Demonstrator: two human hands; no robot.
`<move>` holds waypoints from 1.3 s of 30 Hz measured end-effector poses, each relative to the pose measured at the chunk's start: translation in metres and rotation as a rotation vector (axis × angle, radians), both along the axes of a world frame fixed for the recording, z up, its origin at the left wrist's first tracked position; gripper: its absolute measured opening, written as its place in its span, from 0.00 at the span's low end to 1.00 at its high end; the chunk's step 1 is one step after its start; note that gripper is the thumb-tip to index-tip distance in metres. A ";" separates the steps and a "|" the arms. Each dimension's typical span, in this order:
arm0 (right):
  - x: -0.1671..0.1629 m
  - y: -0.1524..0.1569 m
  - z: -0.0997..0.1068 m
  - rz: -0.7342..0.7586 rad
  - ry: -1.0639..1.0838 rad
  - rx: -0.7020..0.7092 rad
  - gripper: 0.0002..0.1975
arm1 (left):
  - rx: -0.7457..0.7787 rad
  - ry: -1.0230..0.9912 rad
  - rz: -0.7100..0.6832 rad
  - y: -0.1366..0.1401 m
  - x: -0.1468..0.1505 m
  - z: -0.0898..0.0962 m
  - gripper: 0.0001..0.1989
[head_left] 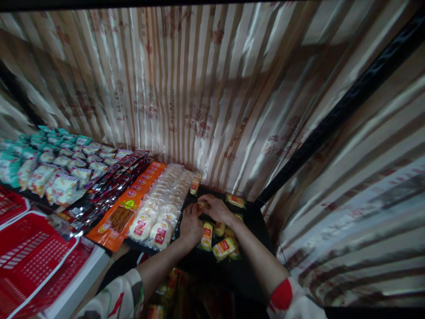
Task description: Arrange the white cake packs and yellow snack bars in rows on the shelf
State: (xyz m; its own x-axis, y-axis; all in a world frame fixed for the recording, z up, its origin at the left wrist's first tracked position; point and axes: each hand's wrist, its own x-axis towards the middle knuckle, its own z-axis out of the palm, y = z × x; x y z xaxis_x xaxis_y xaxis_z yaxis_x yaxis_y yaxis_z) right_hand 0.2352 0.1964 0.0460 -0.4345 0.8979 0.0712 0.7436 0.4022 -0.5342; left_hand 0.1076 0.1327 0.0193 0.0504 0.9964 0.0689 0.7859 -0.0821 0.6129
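Observation:
My left hand [191, 227] and my right hand [215, 208] meet over the black shelf [249, 230], fingers curled close together. Between them shows a bit of a small wrapped cake [202, 204]; the fingers hide most of it. Just below my hands lie several more yellow wrapped cakes with red labels, among them an upright one [206, 235] and a tilted one [224, 248]. Behind them, one cake [195, 186] stands by the curtain, and another [235, 200] lies near the back right corner.
Rows of round white wrapped crackers [161, 232] lie left of my hands, then an orange pretzel-stick packet [119, 217], dark packets and green-and-white packets [64, 186]. Red baskets [29, 261] stand at lower left. A striped curtain [199, 88] hangs behind; a black post [318, 128] slants at right.

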 end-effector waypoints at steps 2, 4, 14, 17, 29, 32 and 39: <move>-0.003 0.007 -0.004 -0.019 0.046 0.019 0.14 | -0.019 -0.023 0.021 0.002 0.002 -0.005 0.30; -0.004 0.016 -0.009 -0.034 0.067 0.036 0.16 | -0.026 -0.052 0.039 0.005 0.004 -0.011 0.32; -0.019 0.066 -0.033 -0.039 0.146 0.167 0.23 | -0.096 -0.063 0.036 0.028 0.013 -0.015 0.33; -0.025 0.073 -0.034 -0.034 0.132 0.166 0.25 | -0.080 -0.079 0.056 0.038 0.014 -0.017 0.32; -0.031 0.071 -0.053 -0.427 0.102 0.291 0.13 | -0.017 -0.042 0.065 0.051 0.013 -0.027 0.30; -0.032 0.071 -0.056 -0.478 0.132 0.297 0.08 | 0.007 -0.031 0.056 0.050 0.013 -0.030 0.31; -0.033 0.074 -0.060 -0.401 0.095 0.268 0.04 | 0.069 -0.032 0.010 0.049 0.013 -0.028 0.30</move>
State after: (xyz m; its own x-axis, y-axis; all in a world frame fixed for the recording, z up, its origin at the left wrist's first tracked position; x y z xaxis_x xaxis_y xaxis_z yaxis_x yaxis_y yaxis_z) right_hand 0.2022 0.2701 -0.0142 -0.0385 0.9378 0.3450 0.8207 0.2266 -0.5244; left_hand 0.1206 0.1817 -0.0087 0.0372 0.9897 0.1383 0.7666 -0.1170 0.6313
